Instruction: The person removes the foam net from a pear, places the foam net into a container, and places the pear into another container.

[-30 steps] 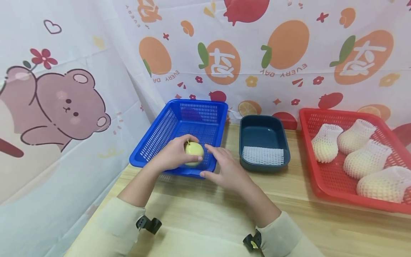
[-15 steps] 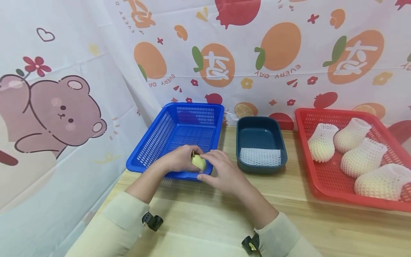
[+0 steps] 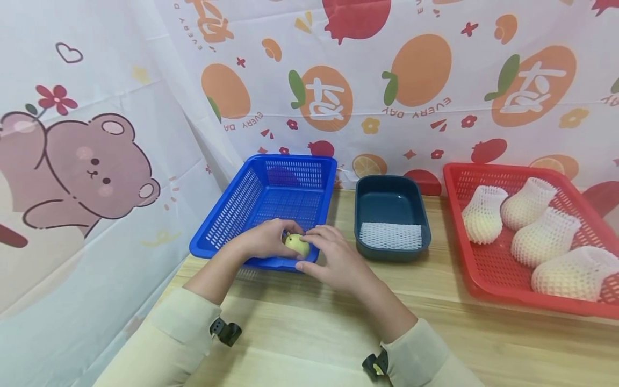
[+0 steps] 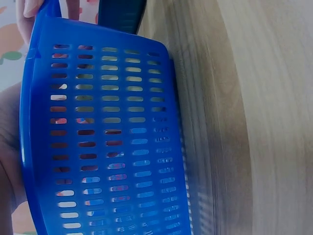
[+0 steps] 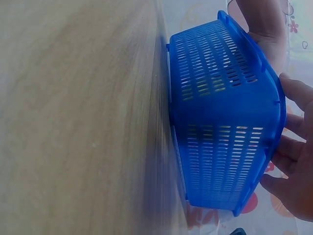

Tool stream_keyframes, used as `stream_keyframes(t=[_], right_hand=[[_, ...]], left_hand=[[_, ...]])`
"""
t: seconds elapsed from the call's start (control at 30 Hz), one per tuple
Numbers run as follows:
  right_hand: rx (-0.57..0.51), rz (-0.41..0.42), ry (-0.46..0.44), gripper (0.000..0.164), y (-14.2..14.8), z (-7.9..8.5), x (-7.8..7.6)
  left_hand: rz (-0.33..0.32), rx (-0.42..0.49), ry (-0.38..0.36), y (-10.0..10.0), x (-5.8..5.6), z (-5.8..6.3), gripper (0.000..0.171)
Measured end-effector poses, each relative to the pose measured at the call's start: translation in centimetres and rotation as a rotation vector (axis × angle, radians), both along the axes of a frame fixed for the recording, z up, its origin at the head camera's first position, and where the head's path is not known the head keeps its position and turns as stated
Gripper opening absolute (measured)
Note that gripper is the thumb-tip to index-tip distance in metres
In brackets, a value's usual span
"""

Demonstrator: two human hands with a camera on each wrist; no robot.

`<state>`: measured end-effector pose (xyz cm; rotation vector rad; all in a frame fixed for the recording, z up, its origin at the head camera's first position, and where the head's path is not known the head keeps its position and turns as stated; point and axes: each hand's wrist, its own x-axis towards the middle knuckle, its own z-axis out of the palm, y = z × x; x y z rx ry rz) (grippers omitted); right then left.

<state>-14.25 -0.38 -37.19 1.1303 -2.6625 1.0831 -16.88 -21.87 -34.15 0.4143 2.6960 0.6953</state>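
Observation:
My left hand (image 3: pixel 265 239) grips a yellow-green pear (image 3: pixel 300 247) by its side, thumb and fingers around it, stem up, over the near right corner of the blue plastic basket (image 3: pixel 224 205). From the right, my right hand (image 3: pixel 338 257) reaches to the pear with its fingertips at the fruit's side. Its thumb lies lower, by the basket's near rim. In the right wrist view the right hand (image 5: pixel 298 147) shows beside the rim of the slotted basket (image 5: pixel 225 142). The basket's wall (image 4: pixel 107 36) hides the pear in the left wrist view.
A dark teal tub (image 3: pixel 394 257) holding a flat white foam net (image 3: pixel 390 236) stands right of the blue basket. Farther right, a red basket (image 3: pixel 476 277) holds several pale fruits in foam nets (image 3: pixel 483 217). A printed cloth (image 3: pixel 367 80) hangs behind the wooden table (image 3: pixel 290 333).
My left hand has brought the pear slightly right and nearer and turned it. My right fingertips have come from a gap beside the pear to its side.

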Motion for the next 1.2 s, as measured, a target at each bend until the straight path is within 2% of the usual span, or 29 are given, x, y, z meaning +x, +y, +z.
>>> stream_keyframes(t=[0.43, 0.6, 0.73, 0.87, 1.03, 1.13, 1.2], right_hand=[[0.000, -0.012, -0.022, 0.055, 0.9, -0.2, 0.1], [-0.024, -0.028, -0.021, 0.054, 1.4, 0.3, 0.0], [-0.034, -0.038, -0.007, 0.053, 1.9, 0.9, 0.1], [-0.065, -0.064, 0.021, 0.051, 3.2, 1.4, 0.2], [-0.078, -0.136, 0.075, 0.050, 6.5, 2.0, 0.3], [-0.086, -0.189, 0.117, 0.050, 9.2, 2.4, 0.4], [-0.101, -0.230, 0.140, 0.051, 11.2, 2.7, 0.5]], left_hand=[[-0.013, 0.015, -0.026, 0.7, -0.1, 0.0, 0.050], [0.008, 0.034, -0.024, 0.5, 0.0, 0.6, 0.060], [0.016, 0.048, -0.005, 0.4, 0.6, 1.5, 0.066], [0.047, 0.025, 0.071, 1.2, 1.8, 3.2, 0.069], [0.051, -0.001, 0.219, 4.3, 3.3, 5.3, 0.075], [0.011, -0.014, 0.353, 6.7, 3.9, 5.7, 0.072], [-0.022, -0.006, 0.446, 8.3, 4.2, 5.4, 0.068]])
